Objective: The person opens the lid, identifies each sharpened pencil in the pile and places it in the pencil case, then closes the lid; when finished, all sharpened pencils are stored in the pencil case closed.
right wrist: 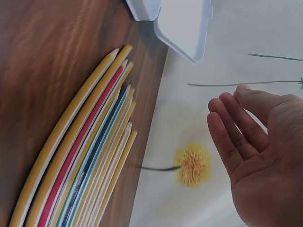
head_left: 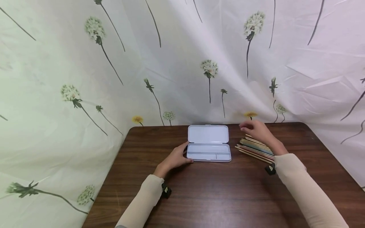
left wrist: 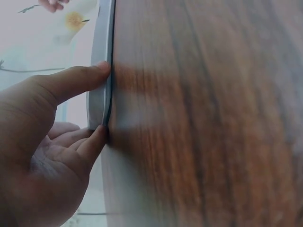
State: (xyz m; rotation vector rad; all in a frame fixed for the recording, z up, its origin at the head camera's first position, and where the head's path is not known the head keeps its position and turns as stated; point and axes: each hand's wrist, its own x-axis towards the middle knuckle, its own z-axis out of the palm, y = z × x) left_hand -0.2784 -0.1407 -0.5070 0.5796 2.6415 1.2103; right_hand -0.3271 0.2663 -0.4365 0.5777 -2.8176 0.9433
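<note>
An open white pencil case (head_left: 208,148) lies near the back edge of the table, its lid (head_left: 208,134) laid back and its compartments holding nothing. My left hand (head_left: 174,158) holds the case by its left end; thumb against the front side, fingertips at the corner, as the left wrist view shows on the case wall (left wrist: 98,101). To the right of the case lies a row of colored pencils (head_left: 253,149), side by side and slanted. My right hand (right wrist: 265,142) hovers above their far ends, fingers loosely bent, with nothing in it.
The dark wooden table (head_left: 205,196) ends just behind the case. A white curtain (head_left: 176,63) printed with dandelions hangs directly behind and around it. Small dark wrist devices (head_left: 166,191) sit at both sleeves.
</note>
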